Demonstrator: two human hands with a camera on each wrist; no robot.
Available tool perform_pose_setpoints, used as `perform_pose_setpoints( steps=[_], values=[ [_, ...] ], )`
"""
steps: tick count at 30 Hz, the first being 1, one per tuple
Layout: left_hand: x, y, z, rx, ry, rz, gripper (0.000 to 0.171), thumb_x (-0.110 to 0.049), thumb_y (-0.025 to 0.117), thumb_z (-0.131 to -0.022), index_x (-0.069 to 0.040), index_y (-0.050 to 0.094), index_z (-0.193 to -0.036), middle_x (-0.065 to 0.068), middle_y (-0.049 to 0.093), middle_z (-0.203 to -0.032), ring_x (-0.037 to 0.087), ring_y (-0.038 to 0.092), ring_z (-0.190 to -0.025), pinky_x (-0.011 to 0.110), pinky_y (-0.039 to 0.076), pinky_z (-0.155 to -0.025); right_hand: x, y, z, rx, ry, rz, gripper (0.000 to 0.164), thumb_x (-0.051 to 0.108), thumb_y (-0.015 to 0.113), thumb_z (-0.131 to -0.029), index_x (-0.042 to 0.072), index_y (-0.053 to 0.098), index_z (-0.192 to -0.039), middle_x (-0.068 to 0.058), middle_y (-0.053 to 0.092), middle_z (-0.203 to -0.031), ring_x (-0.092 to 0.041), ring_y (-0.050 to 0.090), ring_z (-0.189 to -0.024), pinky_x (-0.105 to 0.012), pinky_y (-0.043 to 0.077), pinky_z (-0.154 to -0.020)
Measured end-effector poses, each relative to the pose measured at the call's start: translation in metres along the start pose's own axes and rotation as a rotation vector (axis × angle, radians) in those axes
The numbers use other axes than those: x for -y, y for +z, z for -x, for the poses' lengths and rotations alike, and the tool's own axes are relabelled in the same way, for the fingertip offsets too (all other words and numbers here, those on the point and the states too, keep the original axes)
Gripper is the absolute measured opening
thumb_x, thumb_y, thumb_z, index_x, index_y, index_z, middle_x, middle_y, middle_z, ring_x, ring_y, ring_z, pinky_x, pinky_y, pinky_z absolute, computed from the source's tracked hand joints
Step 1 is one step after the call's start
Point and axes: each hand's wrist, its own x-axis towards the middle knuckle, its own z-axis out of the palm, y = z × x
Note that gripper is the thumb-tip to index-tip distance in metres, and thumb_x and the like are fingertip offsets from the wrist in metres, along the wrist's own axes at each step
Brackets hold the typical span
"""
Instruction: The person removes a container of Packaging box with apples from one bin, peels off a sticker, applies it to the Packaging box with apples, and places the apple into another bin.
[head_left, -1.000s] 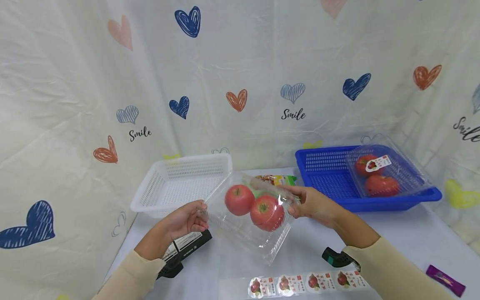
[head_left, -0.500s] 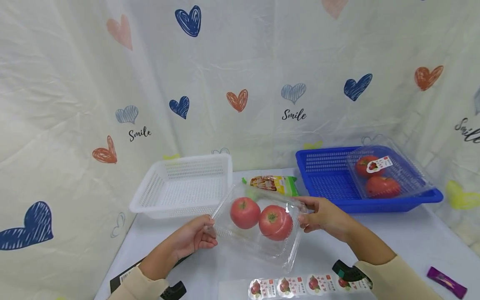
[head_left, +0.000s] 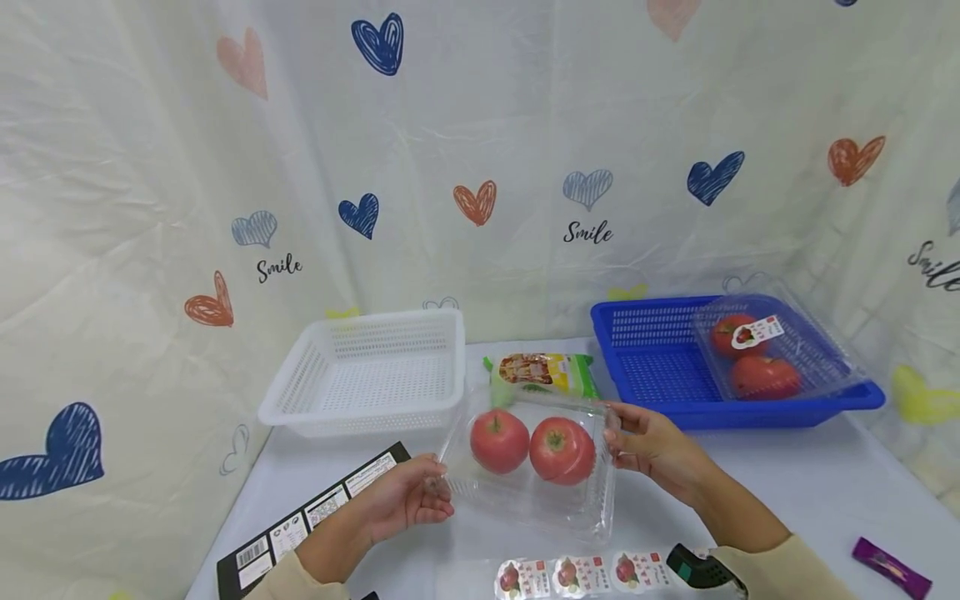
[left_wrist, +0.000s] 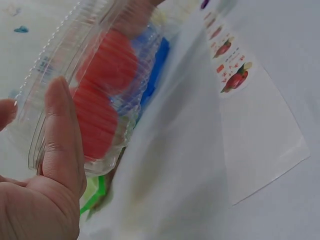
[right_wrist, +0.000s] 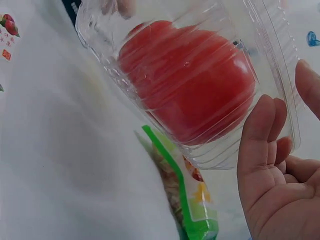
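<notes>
Both hands hold a clear plastic clamshell box (head_left: 532, 508) over the middle of the table. Inside it two red apples (head_left: 498, 442) sit side by side. My left hand (head_left: 408, 500) pinches the box's left edge, thumb and fingers on either side of the rim in the left wrist view. At the opposite edge my right hand (head_left: 656, 450) grips the rim between thumb and curled fingers, as the right wrist view also shows. The lid lies over the apples (right_wrist: 185, 85). A strip of apple-print stickers (head_left: 570, 575) lies on the table below the box.
Behind the box lies a green and yellow snack bag (head_left: 551, 373). A white basket (head_left: 360, 423) stands back left. The blue basket (head_left: 645, 415) back right holds another clamshell box (head_left: 813, 367) with labelled apples. A black box (head_left: 288, 533) and a purple packet (head_left: 892, 568) lie at the sides.
Both hands have brought the clamshell box down and to the right, and it has turned more level. The snack bag behind it and the black box at left have come into fuller view.
</notes>
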Motion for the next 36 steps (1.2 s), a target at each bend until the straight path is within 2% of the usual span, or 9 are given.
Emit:
perform_pose_setpoints(
  steps=[5,11,20,26,31,36],
  values=[
    [0.009,0.003,-0.001,-0.016,-0.009,0.019,0.009,-0.019,0.051,-0.095,-0.010,0.047,-0.094,0.005,0.065,-0.082,0.015,0.069,-0.076,0.027,0.056,-0.074,-0.006,0.000,0.002,0.009,-0.031,-0.014,0.071,0.010,0.060,-0.098,-0.014,0.015,-0.147,-0.009,0.056,-0.118,-0.017,0.063,-0.095,-0.034,0.056,-0.081],
    [0.013,0.007,-0.002,-0.054,-0.022,0.036,0.014,-0.020,0.054,-0.093,-0.010,0.045,-0.096,0.007,0.064,-0.083,0.016,0.069,-0.076,0.027,0.056,-0.075,-0.011,-0.001,0.002,-0.008,-0.036,0.011,0.066,0.011,0.055,-0.100,-0.013,0.016,-0.147,-0.007,0.055,-0.116,-0.015,0.061,-0.092,-0.033,0.055,-0.081],
    [0.025,0.012,-0.005,-0.107,0.000,0.081,0.011,-0.018,0.055,-0.094,-0.011,0.047,-0.089,0.007,0.064,-0.080,0.019,0.070,-0.078,0.030,0.056,-0.078,-0.017,0.005,0.002,-0.099,0.031,0.130,0.067,0.027,0.051,-0.103,-0.005,0.017,-0.152,-0.009,0.051,-0.107,-0.019,0.054,-0.090,-0.032,0.053,-0.081],
    [0.026,0.014,-0.007,-0.106,-0.005,0.075,0.016,-0.018,0.057,-0.093,-0.011,0.045,-0.085,0.007,0.065,-0.081,0.019,0.070,-0.080,0.031,0.056,-0.080,-0.020,0.008,0.000,-0.159,0.041,0.186,0.064,0.031,0.047,-0.104,-0.003,0.022,-0.151,-0.013,0.054,-0.115,-0.023,0.053,-0.095,-0.032,0.052,-0.080],
    [0.028,0.016,-0.013,-0.088,-0.020,0.047,0.016,-0.019,0.059,-0.092,-0.010,0.047,-0.087,0.008,0.067,-0.082,0.018,0.070,-0.079,0.030,0.056,-0.079,-0.019,0.008,-0.003,-0.221,0.052,0.221,0.063,0.035,0.046,-0.104,-0.003,0.027,-0.150,-0.016,0.053,-0.116,-0.024,0.051,-0.097,-0.032,0.051,-0.080],
    [0.030,0.017,-0.018,-0.067,-0.033,0.013,0.018,-0.019,0.060,-0.091,-0.009,0.045,-0.091,0.009,0.067,-0.083,0.018,0.070,-0.079,0.030,0.056,-0.079,-0.021,0.007,-0.006,-0.235,0.064,0.244,0.068,0.036,0.051,-0.101,-0.004,0.025,-0.150,-0.023,0.045,-0.138,-0.030,0.049,-0.115,-0.037,0.050,-0.089]
  ],
)
